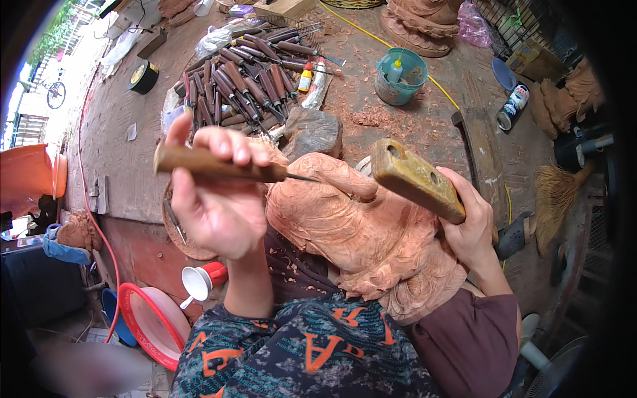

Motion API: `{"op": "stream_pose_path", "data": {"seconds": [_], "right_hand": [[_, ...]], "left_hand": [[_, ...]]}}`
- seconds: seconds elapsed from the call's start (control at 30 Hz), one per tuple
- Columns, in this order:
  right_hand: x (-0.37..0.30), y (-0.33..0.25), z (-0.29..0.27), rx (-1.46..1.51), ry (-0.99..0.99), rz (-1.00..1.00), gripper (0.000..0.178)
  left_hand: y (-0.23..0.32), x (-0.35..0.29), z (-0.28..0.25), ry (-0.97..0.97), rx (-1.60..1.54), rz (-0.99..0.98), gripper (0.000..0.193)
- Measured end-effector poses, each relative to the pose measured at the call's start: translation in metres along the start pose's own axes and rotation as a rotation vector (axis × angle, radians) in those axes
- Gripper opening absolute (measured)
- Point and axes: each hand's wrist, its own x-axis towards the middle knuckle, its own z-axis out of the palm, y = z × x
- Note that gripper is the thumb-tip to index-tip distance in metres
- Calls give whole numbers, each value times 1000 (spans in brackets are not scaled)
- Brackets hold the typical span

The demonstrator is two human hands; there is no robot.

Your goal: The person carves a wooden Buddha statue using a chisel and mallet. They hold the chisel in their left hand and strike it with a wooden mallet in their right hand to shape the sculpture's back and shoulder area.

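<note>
My left hand (224, 215), palm turned up, holds a carving chisel (212, 163) by its brown wooden handle, between thumb and fingers. The chisel's thin metal blade points right, over a reddish wooden carving (352, 229) with folded, draped shapes that rests on my lap. Closed round a worn wooden mallet (417, 180), my right hand (470, 225) is raised above the carving's right side. The mallet's block has two dark holes in its upper face; its handle is mostly hidden by the hand. The blade tip appears just above the carving; I cannot tell whether it touches.
Many wooden-handled chisels (245, 76) lie piled at the far left. Behind the carving stands a dark wood block (313, 132). A teal bucket (401, 74), a spray can (513, 107) and a yellow cable (443, 91) are farther right. A red-rimmed basin (149, 325) sits at lower left.
</note>
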Motion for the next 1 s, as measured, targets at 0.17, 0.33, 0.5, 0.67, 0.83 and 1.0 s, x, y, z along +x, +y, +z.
{"op": "stream_pose_path", "data": {"seconds": [0.17, 0.33, 0.5, 0.67, 0.83, 1.0], "right_hand": [[21, 3, -9, 232, -209, 152, 45], [80, -11, -21, 270, -312, 161, 54], [147, -41, -36, 132, -353, -9, 42], [165, -124, -69, -1, -388, -6, 45], [166, -129, -56, -475, -374, -464, 40], [180, -124, -54, -175, -437, -195, 49]], "left_hand": [[-22, 20, -1, -191, -13, -24, 17], [-25, 23, -1, -171, 55, -139, 17], [-29, 29, 5, -107, 106, -241, 15], [-36, 31, 16, -98, 168, -296, 16], [-35, 34, 9, -117, 231, -260, 16], [-36, 34, 10, -87, 220, -273, 16]]}}
